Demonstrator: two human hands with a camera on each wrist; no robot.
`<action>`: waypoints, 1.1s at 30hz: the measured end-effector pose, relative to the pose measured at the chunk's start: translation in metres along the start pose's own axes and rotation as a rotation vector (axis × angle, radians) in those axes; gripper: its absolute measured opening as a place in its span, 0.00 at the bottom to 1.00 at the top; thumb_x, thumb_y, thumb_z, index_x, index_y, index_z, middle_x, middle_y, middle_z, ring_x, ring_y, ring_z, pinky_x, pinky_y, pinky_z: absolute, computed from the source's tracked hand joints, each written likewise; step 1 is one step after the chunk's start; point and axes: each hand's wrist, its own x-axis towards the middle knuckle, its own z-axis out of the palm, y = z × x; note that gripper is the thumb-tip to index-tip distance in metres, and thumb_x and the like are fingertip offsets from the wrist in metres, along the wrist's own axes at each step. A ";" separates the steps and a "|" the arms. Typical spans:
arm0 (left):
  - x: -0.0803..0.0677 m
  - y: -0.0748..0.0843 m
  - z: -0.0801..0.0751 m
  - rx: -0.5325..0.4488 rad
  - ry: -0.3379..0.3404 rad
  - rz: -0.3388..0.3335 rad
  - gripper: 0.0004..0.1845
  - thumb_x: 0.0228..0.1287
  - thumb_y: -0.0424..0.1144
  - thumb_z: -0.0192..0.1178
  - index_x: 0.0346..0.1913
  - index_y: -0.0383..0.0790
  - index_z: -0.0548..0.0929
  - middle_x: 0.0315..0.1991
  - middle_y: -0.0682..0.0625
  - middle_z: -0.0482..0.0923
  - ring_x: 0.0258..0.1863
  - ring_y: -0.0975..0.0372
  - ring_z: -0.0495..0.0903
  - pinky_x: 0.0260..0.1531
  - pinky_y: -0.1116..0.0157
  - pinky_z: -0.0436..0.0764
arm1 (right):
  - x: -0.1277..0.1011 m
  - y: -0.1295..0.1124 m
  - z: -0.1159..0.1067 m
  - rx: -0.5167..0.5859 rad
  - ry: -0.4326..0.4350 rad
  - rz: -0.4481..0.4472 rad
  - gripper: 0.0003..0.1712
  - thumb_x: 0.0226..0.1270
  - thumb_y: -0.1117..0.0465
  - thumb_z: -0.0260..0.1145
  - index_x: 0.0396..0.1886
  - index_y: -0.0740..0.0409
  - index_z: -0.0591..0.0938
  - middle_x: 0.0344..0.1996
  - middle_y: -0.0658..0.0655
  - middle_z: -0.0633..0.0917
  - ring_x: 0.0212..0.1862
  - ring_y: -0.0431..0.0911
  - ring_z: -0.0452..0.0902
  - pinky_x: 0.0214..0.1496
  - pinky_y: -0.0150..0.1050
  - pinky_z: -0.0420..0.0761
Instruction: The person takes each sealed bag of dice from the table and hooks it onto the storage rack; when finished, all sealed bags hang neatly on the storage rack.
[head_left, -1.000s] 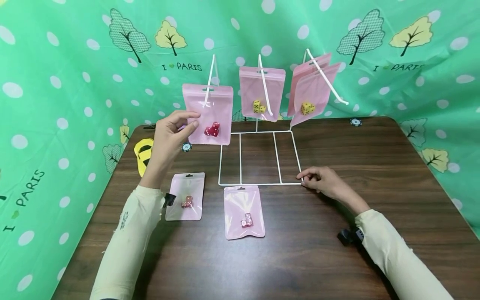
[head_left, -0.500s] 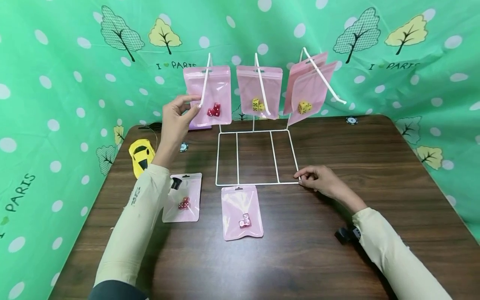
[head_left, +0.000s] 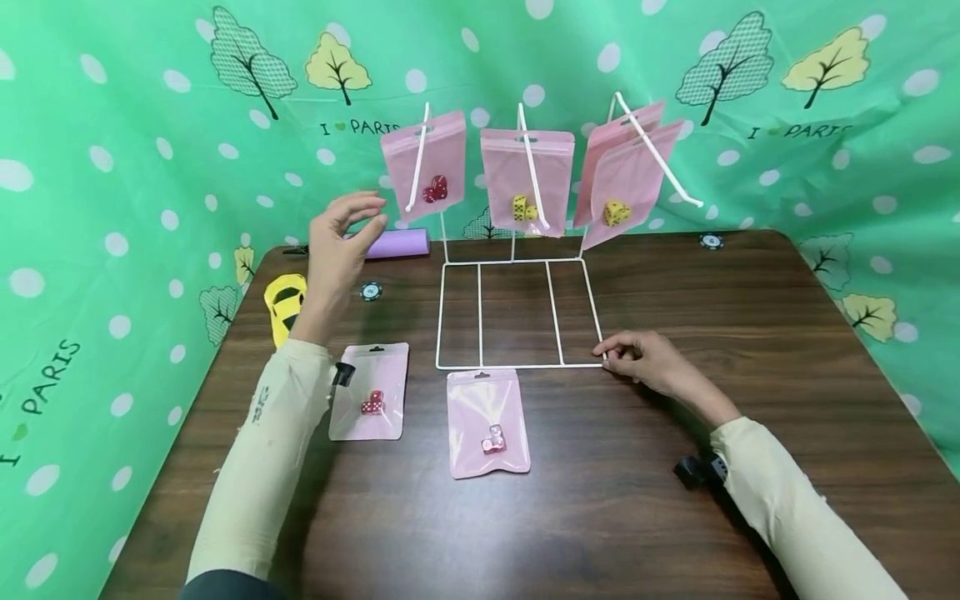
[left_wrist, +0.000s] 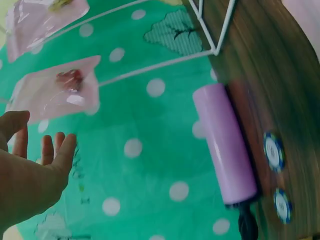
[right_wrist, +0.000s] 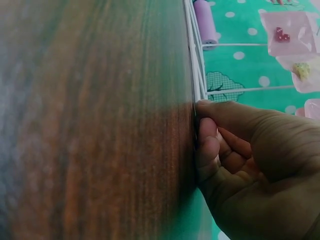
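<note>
Pouch (head_left: pixel 448 148) with red dice (head_left: pixel 435 189) hangs on the left hook (head_left: pixel 417 162) of the white rack (head_left: pixel 543 366), the left hand (head_left: pixel 336 248) just left of the pouch, fingers and thumb apart, while the right hand (head_left: pixel 651 364) pinches the rack's near right corner.

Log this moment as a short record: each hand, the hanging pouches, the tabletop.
left hand: holding nothing, near the left hanging pouch
right hand: pinches near right corner of white wire rack
hanging left: pink pouch, red dice
hanging middle: pink pouch, yellow dice
hanging right: two pink pouches, front one with yellow dice
tabletop: two pink pouches with dice, yellow toy car, poker chips
</note>
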 end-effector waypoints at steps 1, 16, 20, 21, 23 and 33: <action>-0.004 0.001 -0.005 0.006 0.007 -0.002 0.11 0.74 0.30 0.69 0.55 0.31 0.90 0.62 0.47 0.83 0.59 0.56 0.82 0.55 0.65 0.80 | 0.000 0.001 0.000 0.001 -0.003 0.001 0.11 0.76 0.68 0.70 0.54 0.70 0.88 0.32 0.52 0.82 0.27 0.41 0.74 0.28 0.35 0.77; -0.089 0.012 -0.063 0.082 0.012 -0.210 0.10 0.74 0.30 0.70 0.54 0.36 0.89 0.53 0.49 0.83 0.42 0.63 0.86 0.36 0.65 0.89 | 0.001 0.003 -0.006 -0.026 -0.012 0.012 0.14 0.79 0.66 0.69 0.58 0.69 0.87 0.36 0.55 0.83 0.29 0.41 0.75 0.30 0.35 0.77; -0.109 0.007 -0.071 0.215 -0.019 -0.261 0.14 0.74 0.31 0.70 0.58 0.30 0.86 0.52 0.50 0.83 0.41 0.66 0.87 0.35 0.66 0.89 | 0.002 0.004 -0.006 -0.023 -0.011 0.015 0.14 0.78 0.66 0.69 0.58 0.69 0.87 0.36 0.56 0.84 0.29 0.41 0.75 0.30 0.35 0.78; -0.114 0.005 -0.072 0.247 -0.026 -0.277 0.16 0.74 0.31 0.70 0.60 0.28 0.85 0.53 0.48 0.84 0.42 0.68 0.87 0.35 0.66 0.89 | 0.002 0.003 -0.006 -0.021 -0.010 0.016 0.14 0.79 0.66 0.69 0.58 0.69 0.87 0.36 0.56 0.84 0.29 0.41 0.75 0.30 0.36 0.78; -0.122 0.002 -0.075 0.319 -0.041 -0.314 0.18 0.74 0.32 0.70 0.61 0.26 0.84 0.53 0.40 0.84 0.41 0.68 0.87 0.35 0.67 0.89 | 0.003 0.003 -0.006 -0.026 -0.011 0.019 0.14 0.79 0.66 0.69 0.58 0.68 0.87 0.37 0.56 0.83 0.30 0.41 0.75 0.30 0.36 0.78; -0.151 -0.020 -0.087 0.767 -0.240 -0.445 0.19 0.74 0.39 0.71 0.61 0.33 0.86 0.61 0.33 0.85 0.51 0.42 0.89 0.40 0.57 0.87 | 0.005 0.005 0.000 -0.021 -0.018 -0.004 0.14 0.79 0.66 0.68 0.58 0.69 0.87 0.36 0.55 0.84 0.31 0.41 0.75 0.31 0.35 0.77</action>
